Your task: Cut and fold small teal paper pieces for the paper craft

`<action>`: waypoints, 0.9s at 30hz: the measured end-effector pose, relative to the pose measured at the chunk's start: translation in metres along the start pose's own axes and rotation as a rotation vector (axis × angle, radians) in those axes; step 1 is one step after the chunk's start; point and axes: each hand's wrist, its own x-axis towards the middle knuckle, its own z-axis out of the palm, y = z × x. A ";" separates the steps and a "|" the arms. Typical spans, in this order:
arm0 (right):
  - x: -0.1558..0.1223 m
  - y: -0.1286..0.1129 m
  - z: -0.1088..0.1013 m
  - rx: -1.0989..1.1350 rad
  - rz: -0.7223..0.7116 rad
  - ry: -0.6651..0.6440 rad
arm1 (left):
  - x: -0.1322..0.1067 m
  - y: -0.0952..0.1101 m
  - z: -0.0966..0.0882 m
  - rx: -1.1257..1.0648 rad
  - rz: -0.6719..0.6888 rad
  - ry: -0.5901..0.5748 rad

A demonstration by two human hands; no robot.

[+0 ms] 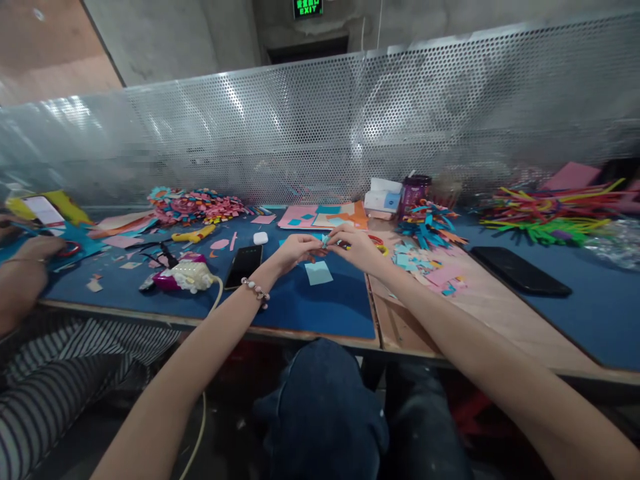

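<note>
My left hand (299, 251) and my right hand (352, 244) meet above the blue mat (295, 310), fingertips pinched together. Between them is a small light-blue piece (325, 241), seemingly paper or foam; its exact shape is too small to make out. Both hands grip it, one from each side. Just below them a pale blue square sheet (319, 273) lies flat on the mat. Behind the hands, orange and pink sheets (357, 215) are stacked with blue squares on top. Scissors with red and yellow handles (379, 245) lie partly hidden beside my right hand.
Left of my hands lie a phone (243, 267), a white case (261, 238), a corded glue gun (187, 275) and a yellow tool (194, 233). Paper scraps (425, 263), a purple cup (416, 192) and a black phone (520, 270) are rightward. A co-worker's hand (37, 250) works far left. A perforated metal screen (310, 133) stands behind.
</note>
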 end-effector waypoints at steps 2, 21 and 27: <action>0.000 0.000 0.000 -0.009 0.009 -0.003 | 0.000 0.000 0.001 0.021 0.002 -0.005; -0.013 -0.001 -0.025 -0.018 0.097 0.017 | 0.017 0.010 0.024 -0.028 -0.061 -0.073; -0.025 0.008 -0.051 -0.101 0.126 0.073 | 0.042 0.021 0.049 -0.030 -0.127 -0.140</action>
